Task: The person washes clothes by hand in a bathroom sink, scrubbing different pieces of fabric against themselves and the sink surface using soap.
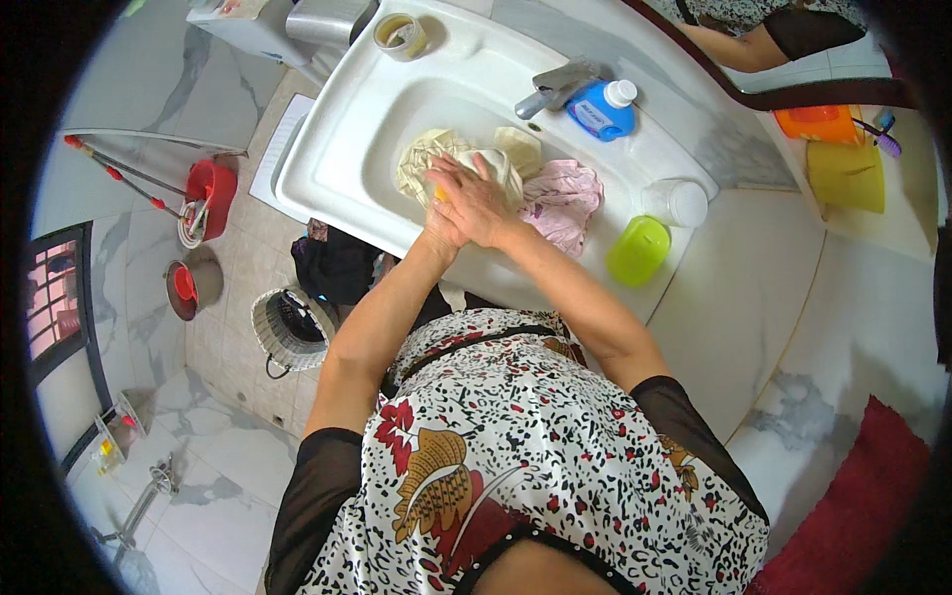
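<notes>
In the white sink basin (387,160), my two hands meet over a wet cream cloth (424,152). My right hand (480,193) lies across my left, its fingers stretched and spread over the cloth. Most of my left hand (445,225) is hidden under it; only the wrist and base of the thumb show. A small yellow piece (440,194), perhaps bar soap, peeks out between the hands. Which hand bears on it is unclear. Beside the cream cloth, a crumpled pink garment (561,201) rests over the basin's right slope. The metal faucet (539,100) stands behind.
A blue detergent bottle (601,111) stands by the faucet. On the right ledge are a green soap dish (638,251) and a white jar (675,203); a tape roll (400,37) sits at the far left corner. A wicker basket (294,335) and dark clothes (338,264) are low left.
</notes>
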{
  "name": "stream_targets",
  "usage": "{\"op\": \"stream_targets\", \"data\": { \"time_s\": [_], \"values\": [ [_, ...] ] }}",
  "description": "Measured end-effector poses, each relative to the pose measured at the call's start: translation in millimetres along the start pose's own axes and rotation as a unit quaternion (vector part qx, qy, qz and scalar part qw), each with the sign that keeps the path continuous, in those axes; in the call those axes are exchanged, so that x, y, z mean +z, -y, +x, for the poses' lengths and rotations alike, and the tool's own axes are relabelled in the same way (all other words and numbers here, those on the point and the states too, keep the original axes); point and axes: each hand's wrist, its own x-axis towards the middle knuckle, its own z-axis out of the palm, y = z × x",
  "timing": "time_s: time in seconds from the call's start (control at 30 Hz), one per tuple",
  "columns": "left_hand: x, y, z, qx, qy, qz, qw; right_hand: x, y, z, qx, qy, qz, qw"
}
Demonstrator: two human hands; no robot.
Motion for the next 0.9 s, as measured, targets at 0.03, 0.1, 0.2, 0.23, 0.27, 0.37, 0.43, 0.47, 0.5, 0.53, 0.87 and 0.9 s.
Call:
{"op": "stream_targets", "data": {
  "time_s": [0.03, 0.1, 0.2, 0.23, 0.27, 0.37, 0.43, 0.47, 0.5, 0.53, 0.87, 0.9],
  "values": [
    [25.1, 9.2, -2.5, 0.051, -0.175, 0.103, 0.978, -0.9, -4.1, -1.2, 0.032, -0.001, -0.017, 0.999],
    [20.7, 8.8, -4.2, 0.024, -0.158, 0.101, 0.982, 1.2, -10.7, 1.5, 0.118, 0.001, -0.001, 0.993],
    [21.7, 7.1, -7.8, -0.024, -0.123, 0.096, 0.988, 6.7, -9.9, 3.3, 0.176, -0.043, 0.01, 0.983],
    [27.7, 7.9, -8.1, -0.046, -0.163, 0.142, 0.975, 6.6, -9.9, 3.0, 0.181, -0.044, 0.008, 0.982],
    [30.8, 8.5, -9.0, -0.068, -0.202, 0.189, 0.959, 6.3, -10.4, 3.2, 0.224, -0.072, -0.001, 0.972],
    [28.8, 11.1, -15.0, -0.103, -0.21, 0.143, 0.962, 17.9, -32.3, -1.0, 0.293, -0.158, 0.033, 0.942],
    [25.8, 6.9, -19.3, -0.121, -0.209, 0.143, 0.96, 28.3, -59.4, -8.5, 0.325, -0.222, 0.066, 0.917],
    [28.4, 6.5, -20.9, -0.127, -0.21, 0.145, 0.959, 26.6, -66.8, -12.6, 0.331, -0.227, 0.061, 0.914],
    [30.8, 7.4, -22.1, -0.126, -0.208, 0.134, 0.961, 24.6, -74.1, -17.5, 0.404, -0.218, 0.12, 0.88],
    [22.1, -2.2, -25.6, -0.145, -0.147, 0.091, 0.974, 24.7, -78.7, -19.0, 0.468, -0.202, 0.182, 0.841],
    [28.3, -18.1, -14.6, -0.145, -0.219, 0.162, 0.951, -75.6, -131.9, -181.3, 0.446, -0.273, -0.124, 0.843],
    [15.6, -22.7, -15.2, -0.165, -0.179, 0.133, 0.961, -83.8, -130.2, -194.3, 0.446, -0.274, -0.126, 0.843]
  ]
}}
